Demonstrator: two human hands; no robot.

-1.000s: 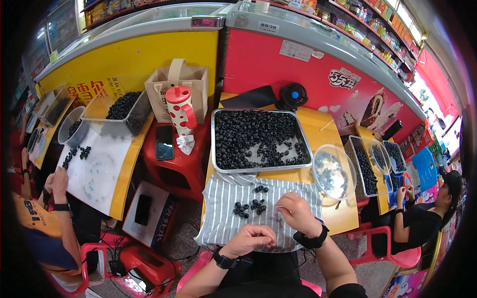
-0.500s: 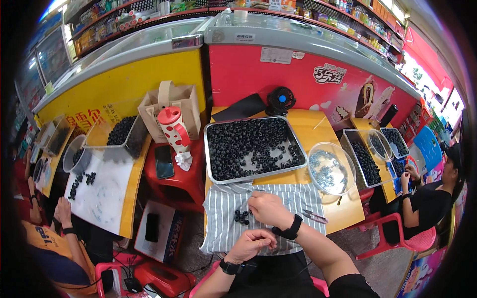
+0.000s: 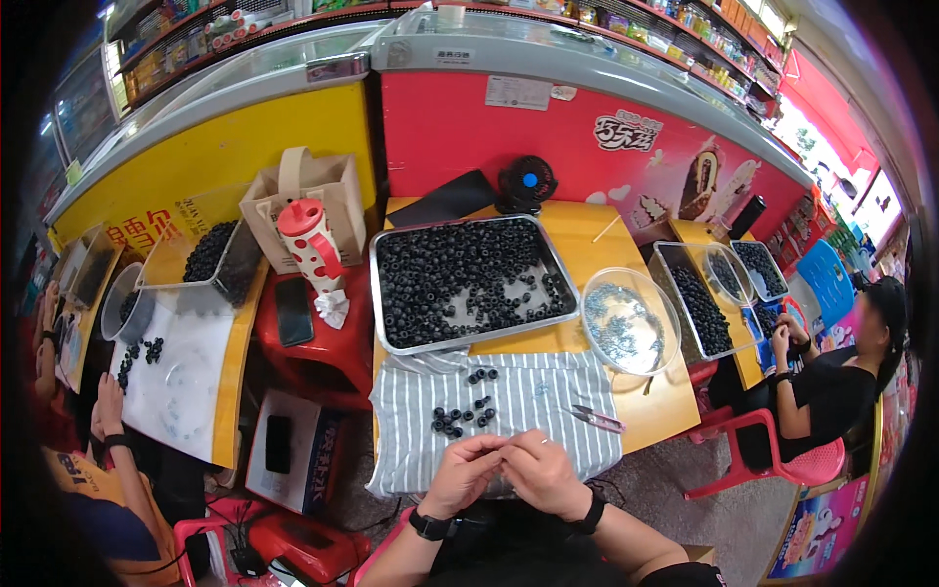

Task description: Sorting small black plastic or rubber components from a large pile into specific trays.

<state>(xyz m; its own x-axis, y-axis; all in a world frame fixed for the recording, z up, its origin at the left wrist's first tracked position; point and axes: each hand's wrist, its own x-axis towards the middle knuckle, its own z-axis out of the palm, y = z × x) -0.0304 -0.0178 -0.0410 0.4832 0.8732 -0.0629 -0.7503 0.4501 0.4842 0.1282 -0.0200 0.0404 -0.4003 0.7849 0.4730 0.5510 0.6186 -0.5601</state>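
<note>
Cloth (image 3: pixel 533 403), grey-striped, bears round black beads (image 3: pixel 448 428) near the left hand (image 3: pixel 462 476).

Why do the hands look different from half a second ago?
The right hand came back from the dark beads toward the person, and its fingers now meet the left hand. I can't tell if they hold something tiny. The metal tray and snips stayed put; the whole view just slid.

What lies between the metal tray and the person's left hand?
In the head view, striped cloth with loose round black pieces lies between the metal tray and the left hand.
</note>
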